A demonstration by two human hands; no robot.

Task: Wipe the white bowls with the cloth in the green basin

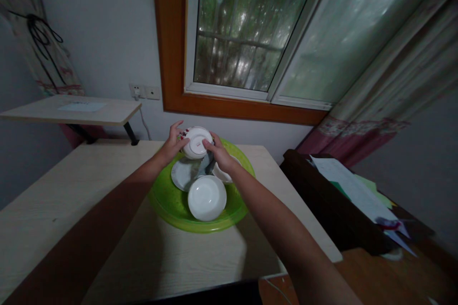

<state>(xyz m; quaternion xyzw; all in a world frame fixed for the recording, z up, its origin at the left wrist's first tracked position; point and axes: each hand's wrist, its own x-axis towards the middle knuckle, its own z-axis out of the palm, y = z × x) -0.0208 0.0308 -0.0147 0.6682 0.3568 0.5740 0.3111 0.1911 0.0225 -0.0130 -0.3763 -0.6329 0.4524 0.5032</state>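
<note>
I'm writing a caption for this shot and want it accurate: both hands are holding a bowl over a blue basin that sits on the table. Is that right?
Not quite: the basin is green, not blue, as the head view shows. The rest holds: the left hand and right hand hold a bowl over it, and it sits on the table.
</note>
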